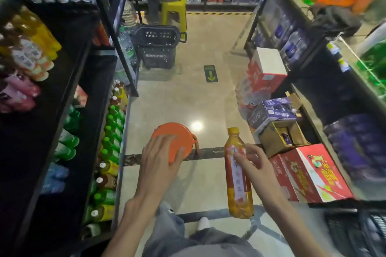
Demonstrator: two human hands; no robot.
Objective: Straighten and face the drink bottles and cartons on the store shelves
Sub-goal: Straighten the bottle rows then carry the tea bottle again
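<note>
A: Right hand (253, 162) first. Fingers (240, 157) and thumb wrapped round the label of an orange tea bottle (238, 175), yellow cap pointing away up the aisle. The bottle is carried in mid-air over the floor, off any shelf.

B: Left hand (161, 152)?

A: Fingers spread and laid flat on the seat of an orange stool (174, 140). Nothing gripped; it reads as bracing or shifting the stool.

B: Where would the bottle go?

A: My guess is the low shelf on the left (121, 152), where tea bottles (105, 181) with white caps stand beside green bottles (113, 123). Cannot tell from here which row has the gap.

B: How to do it well?

A: Find the matching row before lowering. Turn the bottle in the grip so the label faces the aisle, set the base down flat, then nudge it level with its neighbours at the front edge. Sort the stool out first, so the free hand can steady the neighbours.

B: Surroundings?

A: Red cartons (313, 173) and open boxes stacked on the right; a dark basket (156, 46) further up the aisle.
</note>
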